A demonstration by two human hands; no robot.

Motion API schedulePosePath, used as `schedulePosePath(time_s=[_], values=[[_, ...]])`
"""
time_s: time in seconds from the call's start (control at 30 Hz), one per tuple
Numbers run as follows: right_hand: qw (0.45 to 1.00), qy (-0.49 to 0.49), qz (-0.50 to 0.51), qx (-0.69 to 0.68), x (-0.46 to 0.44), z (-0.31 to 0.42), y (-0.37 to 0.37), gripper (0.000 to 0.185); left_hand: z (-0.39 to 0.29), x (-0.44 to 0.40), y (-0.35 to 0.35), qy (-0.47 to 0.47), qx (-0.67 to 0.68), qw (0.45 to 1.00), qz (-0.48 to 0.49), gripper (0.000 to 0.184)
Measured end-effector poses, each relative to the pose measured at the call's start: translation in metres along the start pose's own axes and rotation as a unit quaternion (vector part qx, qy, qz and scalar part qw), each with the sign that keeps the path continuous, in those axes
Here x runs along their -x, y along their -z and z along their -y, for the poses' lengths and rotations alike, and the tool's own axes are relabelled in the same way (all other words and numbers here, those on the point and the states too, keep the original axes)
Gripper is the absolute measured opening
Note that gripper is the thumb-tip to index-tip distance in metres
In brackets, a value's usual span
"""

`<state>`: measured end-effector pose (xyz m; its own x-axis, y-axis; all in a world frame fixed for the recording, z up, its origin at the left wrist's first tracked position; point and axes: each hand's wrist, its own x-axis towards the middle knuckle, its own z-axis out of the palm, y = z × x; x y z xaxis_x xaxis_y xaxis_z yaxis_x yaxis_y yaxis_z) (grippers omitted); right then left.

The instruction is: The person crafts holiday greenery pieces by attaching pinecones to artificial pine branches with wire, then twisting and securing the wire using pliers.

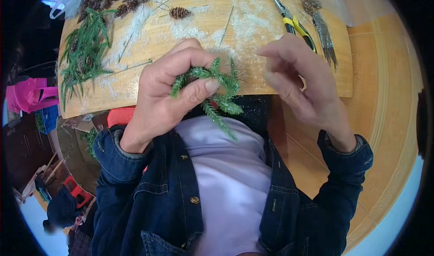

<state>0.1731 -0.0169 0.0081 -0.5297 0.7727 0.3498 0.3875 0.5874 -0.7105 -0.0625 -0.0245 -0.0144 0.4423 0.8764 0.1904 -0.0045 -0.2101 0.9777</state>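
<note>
My left hand (162,86) is closed around a green artificial pine sprig (230,85), pinching it between thumb and fingers. White flecks dust the needles, and several short branches fan out to the right and downward. Part of the sprig is covered by my fingers. To the right, apart from the sprig, my right hand (312,79) hangs in the air near the table's front edge. Its index finger and thumb are spread, and I see nothing held between them. Just beyond that hand lie long-nose pliers (288,23) with yellow and black handles.
On the wooden table (158,82), white flakes are scattered. More pine sprigs (86,52) lie at the left. Several pine cones (131,0) sit along the back, with a single pine cone (180,12) nearer. A bundle of thin wires (324,41) rests at the right.
</note>
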Motion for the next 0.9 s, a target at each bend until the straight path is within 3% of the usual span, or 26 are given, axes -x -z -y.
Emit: schedulePosePath(time_s=[0.13, 0.27, 0.43, 0.5, 0.53, 0.7, 0.8, 0.83, 0.9], values=[[0.986, 0.105, 0.059, 0.112, -0.007, 0.005, -0.003, 0.024, 0.004, -0.003, 0.001, 0.031, 0.079, 0.995, 0.054, 0.012], [0.966, 0.182, 0.108, 0.144, -0.014, 0.003, 0.001, 0.024, 0.005, -0.005, 0.000, -0.001, 0.027, 0.997, 0.073, 0.013], [0.983, 0.150, 0.074, 0.081, -0.006, 0.004, -0.005, 0.016, -0.004, -0.012, -0.001, -0.063, -0.091, 0.989, 0.100, 0.016], [0.985, -0.037, 0.068, -0.154, 0.003, 0.006, -0.015, 0.013, -0.006, -0.012, -0.002, -0.200, -0.279, 0.937, 0.069, 0.018], [0.953, -0.129, 0.062, -0.268, 0.006, 0.006, -0.018, 0.012, -0.006, -0.012, -0.003, -0.264, -0.368, 0.890, 0.053, 0.019], [0.949, -0.189, 0.053, -0.248, 0.001, 0.009, -0.004, 0.009, -0.007, -0.010, 0.002, -0.165, -0.268, 0.949, 0.032, 0.018], [0.999, 0.017, -0.042, 0.000, -0.003, 0.004, -0.003, 0.012, -0.007, -0.006, 0.003, -0.005, -0.044, 0.999, -0.003, 0.019], [0.999, 0.016, -0.044, 0.001, -0.004, 0.001, -0.004, 0.012, -0.007, -0.006, 0.003, -0.006, -0.044, 0.999, 0.000, 0.019], [0.988, 0.115, -0.002, 0.099, -0.008, -0.004, -0.006, 0.012, -0.004, -0.007, 0.002, -0.015, -0.049, 0.998, 0.034, 0.020]])
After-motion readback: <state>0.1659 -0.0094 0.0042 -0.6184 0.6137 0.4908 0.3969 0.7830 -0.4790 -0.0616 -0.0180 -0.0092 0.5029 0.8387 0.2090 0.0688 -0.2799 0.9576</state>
